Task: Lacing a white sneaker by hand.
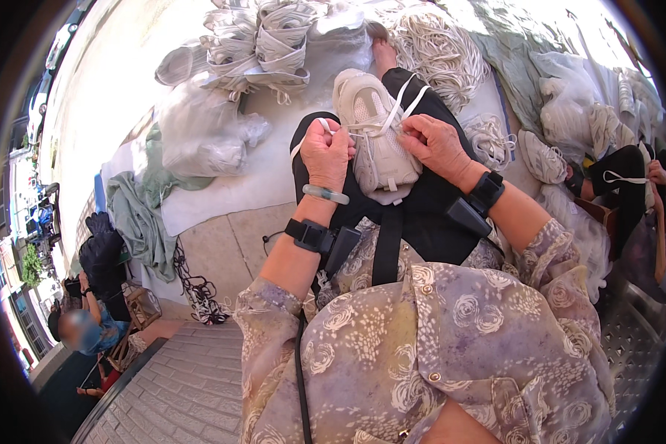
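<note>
A pale off-white sneaker (383, 164) rests on my black-clad lap, its heel toward me and its toe pointing away. My left hand (327, 157) is closed at the shoe's left side, pinching a white shoelace (325, 124) that runs toward the eyelets. On the other side, my right hand (438, 149) is bent over the shoe's collar with its fingertips pressed together on the lacing. A loose loop of white lace stands up above the tongue, near the right fingers. Exactly how the lace passes between the right fingertips is hard to see.
Stacked pale shoes (257, 48) stand ahead beside plastic bags (207, 129). A heap of white laces (440, 52) lies far right of them, a smaller bundle (490, 140) nearer. Another person's hand (657, 174) works at the right; a person (89, 325) sits far left.
</note>
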A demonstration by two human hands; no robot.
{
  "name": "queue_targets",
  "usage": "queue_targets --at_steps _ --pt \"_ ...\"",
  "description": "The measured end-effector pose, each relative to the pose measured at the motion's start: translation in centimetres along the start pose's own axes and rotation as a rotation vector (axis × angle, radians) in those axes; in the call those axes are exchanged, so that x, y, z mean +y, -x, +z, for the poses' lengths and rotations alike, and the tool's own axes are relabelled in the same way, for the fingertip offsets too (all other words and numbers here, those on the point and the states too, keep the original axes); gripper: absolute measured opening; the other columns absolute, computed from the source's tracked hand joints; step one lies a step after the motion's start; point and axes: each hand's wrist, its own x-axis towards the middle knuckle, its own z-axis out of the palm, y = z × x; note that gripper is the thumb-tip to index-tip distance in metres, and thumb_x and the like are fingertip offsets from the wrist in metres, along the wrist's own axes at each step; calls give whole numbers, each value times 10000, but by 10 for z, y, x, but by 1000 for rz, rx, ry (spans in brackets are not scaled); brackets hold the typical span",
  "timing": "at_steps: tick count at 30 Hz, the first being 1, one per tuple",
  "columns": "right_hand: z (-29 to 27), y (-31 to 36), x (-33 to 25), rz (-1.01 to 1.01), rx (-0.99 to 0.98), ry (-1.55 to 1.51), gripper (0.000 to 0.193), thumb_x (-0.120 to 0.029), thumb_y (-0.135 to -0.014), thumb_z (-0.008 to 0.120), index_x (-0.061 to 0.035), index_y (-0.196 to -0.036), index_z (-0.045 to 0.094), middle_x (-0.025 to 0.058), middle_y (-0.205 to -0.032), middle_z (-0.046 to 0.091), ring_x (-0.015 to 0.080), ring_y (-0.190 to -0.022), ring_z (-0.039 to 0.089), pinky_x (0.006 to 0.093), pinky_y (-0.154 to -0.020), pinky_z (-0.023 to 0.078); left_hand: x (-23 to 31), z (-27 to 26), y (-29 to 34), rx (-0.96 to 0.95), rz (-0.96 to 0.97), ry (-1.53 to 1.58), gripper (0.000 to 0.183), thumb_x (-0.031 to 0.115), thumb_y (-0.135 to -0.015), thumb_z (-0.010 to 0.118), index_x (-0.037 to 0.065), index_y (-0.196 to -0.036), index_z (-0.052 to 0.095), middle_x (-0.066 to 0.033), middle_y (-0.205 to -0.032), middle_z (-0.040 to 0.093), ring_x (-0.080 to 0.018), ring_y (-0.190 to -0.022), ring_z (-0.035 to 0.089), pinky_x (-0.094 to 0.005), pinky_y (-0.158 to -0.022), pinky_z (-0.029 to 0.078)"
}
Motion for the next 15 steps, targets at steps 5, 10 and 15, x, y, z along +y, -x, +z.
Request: queue_targets --at_steps 5,10,15 --pt "0 1 6 40 -28 -35 201 -204 -762 657 -46 -870 596 68 -740 578 197 -651 587 293 -612 473 -4 3 4 40 99 -67 76 71 -836 572 66 -841 497 -17 -637 570 -64 -503 533 -187 -467 455" --pt "1 2 7 72 -25 -72 202 -195 -758 663 -42 -868 591 61 -744 576 178 -651 586 283 -609 477 -6 1 7 46 132 -128 78 69 -836 572 62 -839 494 -20 -636 570 -63 -510 536 -192 -474 463" --pt "0 2 5 73 -32 -89 207 -193 -758 666 -39 -870 587 61 -741 570 175 -640 577 280 -606 475 -8 0 6 55 159 -149 76 71 -838 571 60 -841 495 -25 -638 575 -68 -512 540 -193 -477 466"
